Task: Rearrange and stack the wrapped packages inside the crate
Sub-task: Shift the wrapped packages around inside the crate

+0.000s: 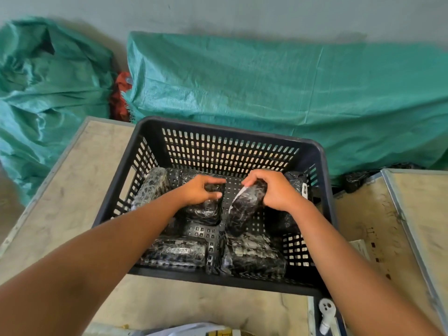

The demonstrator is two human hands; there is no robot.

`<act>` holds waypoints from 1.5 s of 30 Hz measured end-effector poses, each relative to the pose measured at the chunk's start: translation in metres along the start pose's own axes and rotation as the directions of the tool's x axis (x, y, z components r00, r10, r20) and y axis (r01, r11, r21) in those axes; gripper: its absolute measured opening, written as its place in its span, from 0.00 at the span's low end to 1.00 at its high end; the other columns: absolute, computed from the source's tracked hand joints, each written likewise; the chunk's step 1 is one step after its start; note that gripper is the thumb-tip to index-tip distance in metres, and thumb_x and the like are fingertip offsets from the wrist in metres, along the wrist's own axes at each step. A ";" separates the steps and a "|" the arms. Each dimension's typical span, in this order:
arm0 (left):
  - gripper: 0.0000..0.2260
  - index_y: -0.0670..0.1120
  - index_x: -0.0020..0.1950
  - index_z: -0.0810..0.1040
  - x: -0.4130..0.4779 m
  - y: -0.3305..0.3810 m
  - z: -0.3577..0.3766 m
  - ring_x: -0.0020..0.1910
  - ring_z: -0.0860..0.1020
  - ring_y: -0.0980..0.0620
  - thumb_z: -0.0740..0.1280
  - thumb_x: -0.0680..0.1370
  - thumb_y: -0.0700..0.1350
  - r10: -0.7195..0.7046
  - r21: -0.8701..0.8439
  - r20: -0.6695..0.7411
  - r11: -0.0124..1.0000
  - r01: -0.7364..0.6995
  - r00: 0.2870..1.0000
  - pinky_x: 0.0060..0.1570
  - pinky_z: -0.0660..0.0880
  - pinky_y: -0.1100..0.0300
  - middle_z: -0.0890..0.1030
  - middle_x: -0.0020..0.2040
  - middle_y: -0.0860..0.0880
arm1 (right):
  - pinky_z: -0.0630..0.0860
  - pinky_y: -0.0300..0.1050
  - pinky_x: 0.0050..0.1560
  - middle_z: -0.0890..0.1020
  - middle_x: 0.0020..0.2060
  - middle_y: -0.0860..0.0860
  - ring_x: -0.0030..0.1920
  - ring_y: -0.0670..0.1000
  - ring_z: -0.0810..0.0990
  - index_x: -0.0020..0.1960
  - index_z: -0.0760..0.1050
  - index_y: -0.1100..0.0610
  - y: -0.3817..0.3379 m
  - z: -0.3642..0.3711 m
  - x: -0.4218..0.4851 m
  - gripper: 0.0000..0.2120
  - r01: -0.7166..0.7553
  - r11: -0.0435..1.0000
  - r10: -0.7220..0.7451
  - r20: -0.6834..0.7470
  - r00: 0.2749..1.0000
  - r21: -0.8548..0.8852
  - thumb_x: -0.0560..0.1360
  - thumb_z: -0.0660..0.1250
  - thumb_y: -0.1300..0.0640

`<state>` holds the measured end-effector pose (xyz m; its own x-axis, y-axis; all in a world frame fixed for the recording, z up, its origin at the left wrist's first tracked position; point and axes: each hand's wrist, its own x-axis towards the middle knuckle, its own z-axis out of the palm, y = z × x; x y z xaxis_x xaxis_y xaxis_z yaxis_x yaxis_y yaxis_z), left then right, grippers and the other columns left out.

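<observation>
inside the crate (322, 166), my left hand (198, 190) is clamped on a pack (206, 209) lying mid-floor, and my right hand (274, 190) grips a tilted pack (244, 209) just beside it. other packs line the crate walls.

Each hand grips a package (244, 209) — inside crate (312, 154).

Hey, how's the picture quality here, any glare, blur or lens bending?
Head view: soft, even light; small shiny highlights on the wrapped packages; wide-angle bending curves the crate rim; left hand and right hand fairly sharp, forearms at the edges softer.
</observation>
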<state>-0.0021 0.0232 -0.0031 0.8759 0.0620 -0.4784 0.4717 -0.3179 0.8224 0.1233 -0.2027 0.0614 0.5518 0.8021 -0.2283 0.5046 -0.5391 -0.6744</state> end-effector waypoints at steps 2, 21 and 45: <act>0.18 0.58 0.61 0.83 -0.005 0.021 -0.002 0.64 0.77 0.50 0.77 0.72 0.46 -0.019 -0.246 0.042 0.969 0.029 0.999 0.70 0.68 0.44 0.79 0.67 0.53 | 0.76 0.46 0.66 0.83 0.56 0.42 0.62 0.38 0.79 0.46 0.80 0.44 -0.008 -0.014 -0.013 0.23 0.063 0.978 -0.046 -0.090 0.995 0.200 0.65 0.81 0.69; 0.28 0.54 0.68 0.81 -0.030 -0.013 -0.017 0.61 0.81 0.38 0.81 0.69 0.41 0.038 -0.786 0.372 0.544 0.293 0.928 0.54 0.81 0.40 0.81 0.66 0.41 | 0.74 0.58 0.69 0.73 0.73 0.53 0.73 0.51 0.71 0.80 0.60 0.43 0.010 0.023 -0.026 0.49 -0.163 0.698 0.274 -0.050 0.961 0.697 0.67 0.79 0.64; 0.46 0.71 0.76 0.33 0.018 -0.007 0.060 0.79 0.36 0.39 0.69 0.79 0.54 -0.041 0.614 -0.061 0.787 0.070 0.997 0.73 0.41 0.33 0.57 0.82 0.45 | 0.74 0.51 0.65 0.63 0.73 0.62 0.66 0.61 0.73 0.81 0.31 0.47 0.026 0.043 0.016 0.69 -0.439 0.877 0.469 0.144 0.872 -0.197 0.65 0.84 0.58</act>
<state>0.0044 -0.0305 -0.0364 0.8605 0.1326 -0.4919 0.3701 -0.8262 0.4248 0.1166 -0.1934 0.0098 0.6220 0.4835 -0.6159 0.3308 -0.8752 -0.3529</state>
